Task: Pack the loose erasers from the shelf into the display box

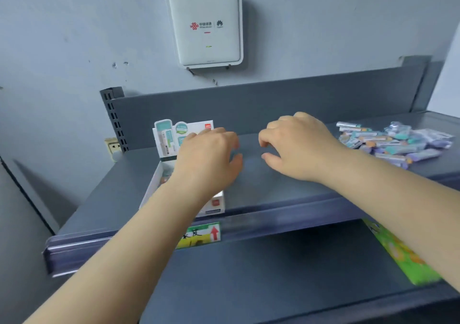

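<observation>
Erasers (395,140): a loose heap of wrapped sticks in teal, purple and orange lay on the right part of the upper shelf, well apart from the box and to the right of the right hand
Wall (74,37): grey-blue, scuffed, rose behind the shelving
Shelf (286,174): dark grey metal, with a raised back panel and a slotted upright at its left rear corner; a clear price rail ran along its front edge
Lower shelf (261,274): same dark grey, sat beneath the upper one
Router (205,25): white square unit with red and black logos and a small green light, was mounted on the wall above the shelf
Green package (403,254): bright green with orange marks, lay at the right of the lower shelf
Display box (159,174): white, open-topped, stood on the left part of the upper shelf with its printed header card upright at the back; its inside was mostly hidden by the left forearm
Left hand (211,157): hovered above the box, fingers loosely spread and curved, holding nothing
Right hand (298,147): hung above bare shelf between the box and the heap, fingers curled loosely downward, holding nothing
Price label (199,235): yellow and green with a red arrow, sat in the rail below the box
Socket (113,145): cream wall outlet, left of the slotted upright
</observation>
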